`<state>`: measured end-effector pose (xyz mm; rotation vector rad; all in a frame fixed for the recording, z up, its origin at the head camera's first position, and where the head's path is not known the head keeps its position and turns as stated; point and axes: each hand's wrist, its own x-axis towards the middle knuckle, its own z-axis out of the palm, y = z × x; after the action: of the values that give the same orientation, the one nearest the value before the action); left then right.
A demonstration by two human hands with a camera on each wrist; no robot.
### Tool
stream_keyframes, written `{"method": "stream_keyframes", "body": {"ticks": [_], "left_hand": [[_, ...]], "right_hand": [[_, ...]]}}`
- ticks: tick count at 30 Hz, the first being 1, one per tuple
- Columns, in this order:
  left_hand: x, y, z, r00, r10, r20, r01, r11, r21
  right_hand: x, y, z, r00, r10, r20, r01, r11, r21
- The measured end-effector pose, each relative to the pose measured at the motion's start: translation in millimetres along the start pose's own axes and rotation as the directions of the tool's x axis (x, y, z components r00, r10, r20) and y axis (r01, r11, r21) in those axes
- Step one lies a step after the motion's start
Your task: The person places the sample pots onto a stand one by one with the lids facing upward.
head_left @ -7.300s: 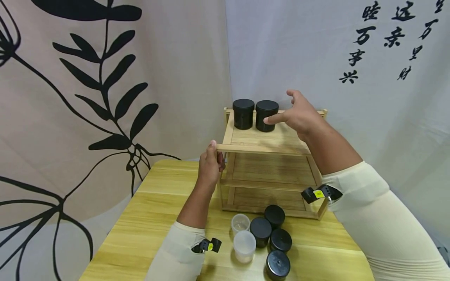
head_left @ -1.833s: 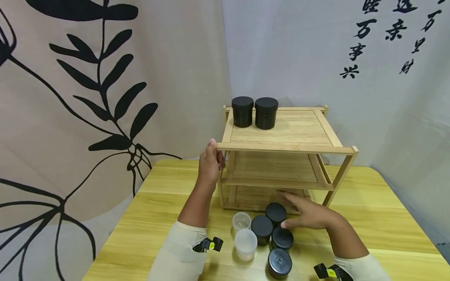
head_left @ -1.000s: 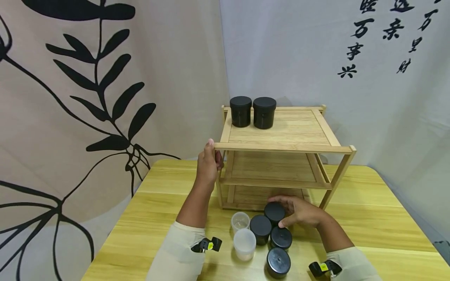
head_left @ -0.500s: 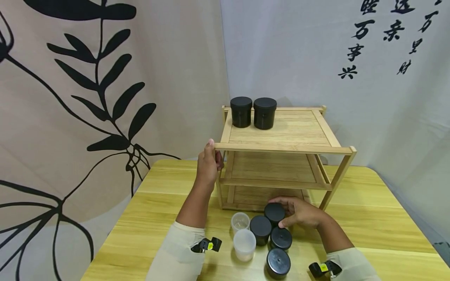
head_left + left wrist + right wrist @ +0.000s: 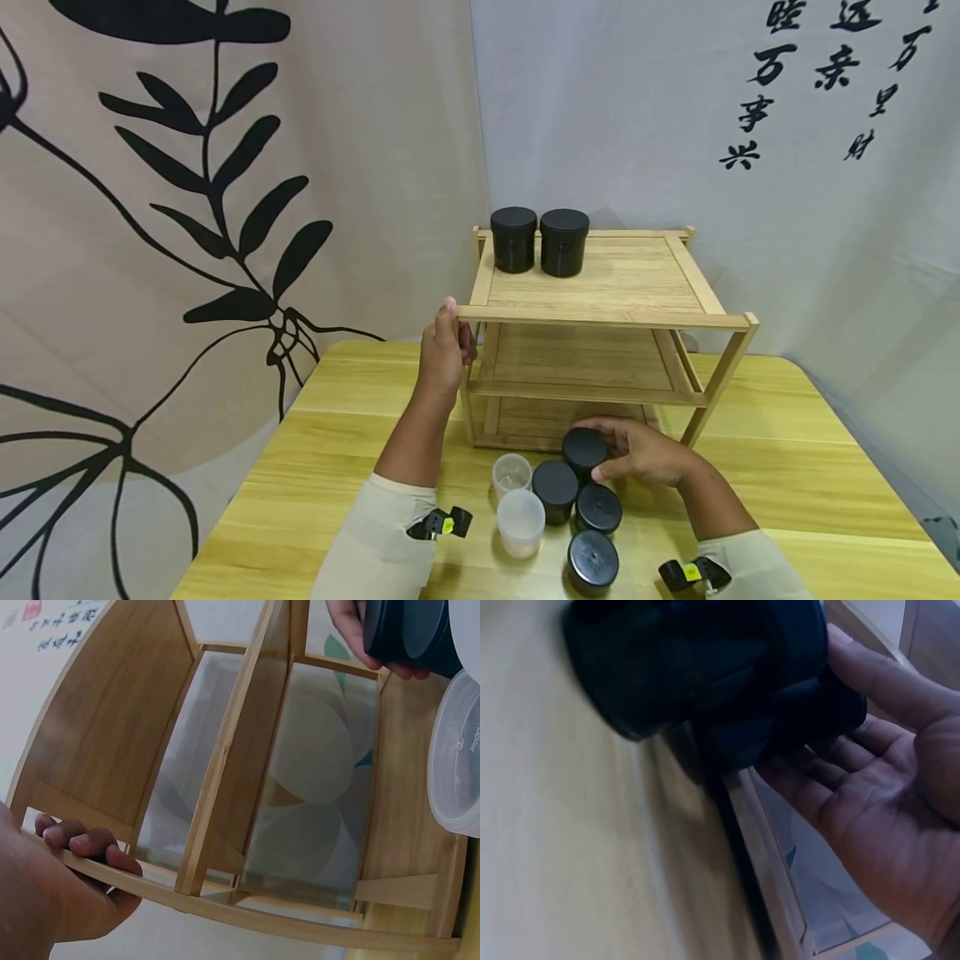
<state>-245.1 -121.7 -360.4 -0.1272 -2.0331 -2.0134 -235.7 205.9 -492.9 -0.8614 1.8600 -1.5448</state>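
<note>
My left hand grips the front left corner of a three-tier wooden rack, fingers curled round its side post in the left wrist view. Low in front of the rack, my right hand holds a lidded black jar, thumb on the near side and fingers behind it. Close around that jar stand more black jars: one to its left, one nearer and a glossier one in front. Dark jars fill the top of the right wrist view, where the palm is seen.
Two black jars stand at the left of the rack's top tier. Two translucent cups stand left of the jars on the wooden table. A printed curtain hangs behind.
My right hand has come down from above the top tier to the jars on the table and taken hold of the farthest one. My left hand has stayed on the rack.
</note>
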Motion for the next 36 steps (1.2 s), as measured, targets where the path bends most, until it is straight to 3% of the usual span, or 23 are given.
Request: {"method": "stream_keyframes", "body": {"ticks": [36], "left_hand": [[-0.5,0.1,0.0,1.000,-0.004,-0.004,0.004,1.000,0.006]], "right_hand": [[-13.0,-55.2,13.4,0.993,-0.041,-0.108,0.016,0.975,-0.223]]}}
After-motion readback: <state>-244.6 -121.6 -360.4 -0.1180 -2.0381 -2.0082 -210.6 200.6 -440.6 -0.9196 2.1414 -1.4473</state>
